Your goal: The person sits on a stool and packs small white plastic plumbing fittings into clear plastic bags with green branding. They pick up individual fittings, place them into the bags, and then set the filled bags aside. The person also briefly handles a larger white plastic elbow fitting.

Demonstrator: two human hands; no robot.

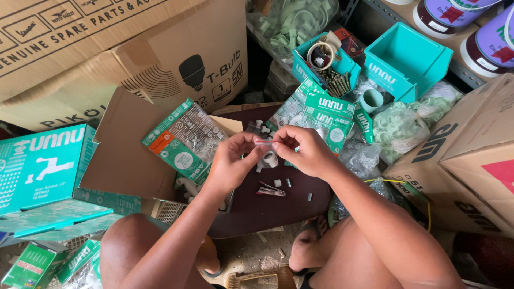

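Pinching a thin red-tipped strip [265,142], left hand [231,160], right hand [305,150], over dark board [278,208]

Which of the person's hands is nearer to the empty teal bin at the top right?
Right. The right hand sits below and left of the empty teal bin; the left hand is further left, beyond the small tube both hands pinch.

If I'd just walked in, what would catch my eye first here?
Probably the two hands at the centre: the left hand and right hand pinch a small clear packet between them over a dark board. Around them lie teal boxes, two teal bins top right, and large cardboard cartons.
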